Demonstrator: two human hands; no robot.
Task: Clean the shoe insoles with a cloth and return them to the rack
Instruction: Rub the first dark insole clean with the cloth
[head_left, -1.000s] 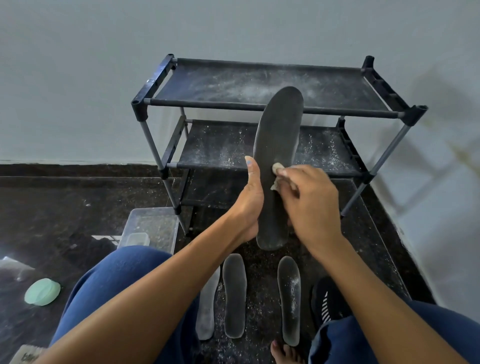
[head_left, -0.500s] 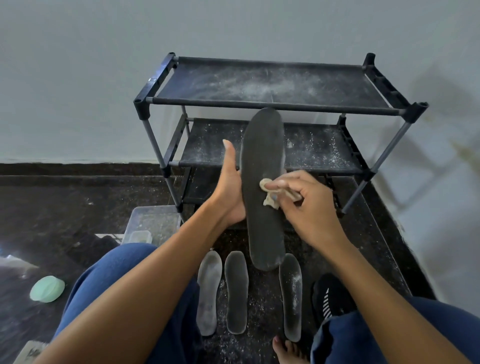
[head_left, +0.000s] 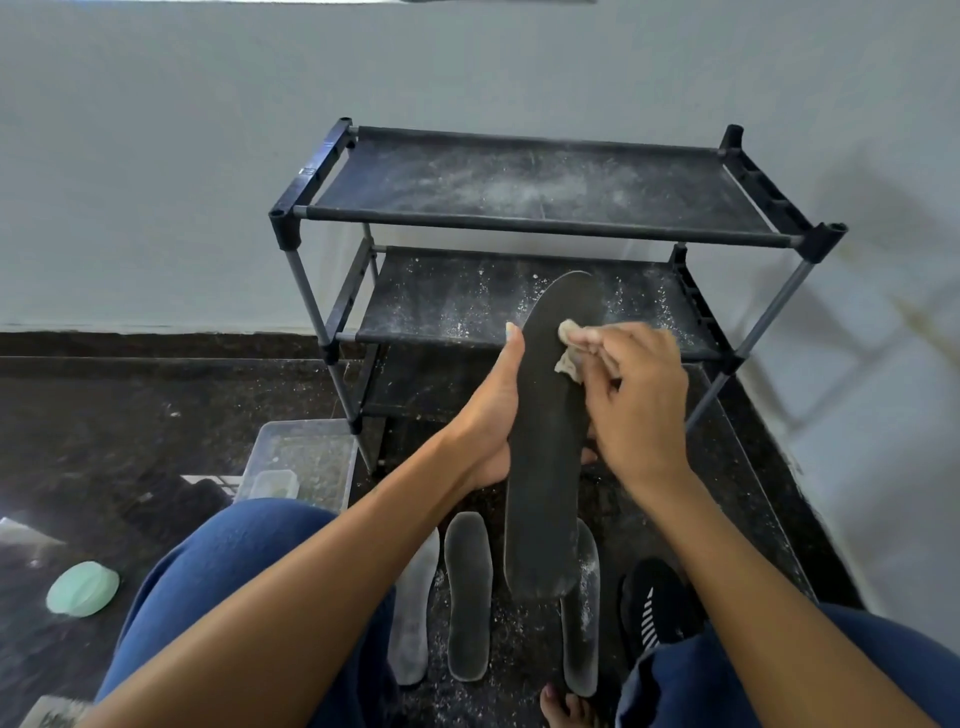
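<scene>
Dusty dark floor (head_left: 130, 415) (grey wall (head_left: 156, 156) behind), left hand (head_left: 488, 415) gripping insole (head_left: 545, 441), right hand (head_left: 634, 400) pinching cloth (head_left: 569, 345).

Right floor insole (head_left: 584, 623) half hidden behind held insole (head_left: 545, 441).

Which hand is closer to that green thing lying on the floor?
Left. The left hand, gripping the dark insole, is on the side toward the green object; the right hand, pinching the cloth, is beyond the insole.
</scene>
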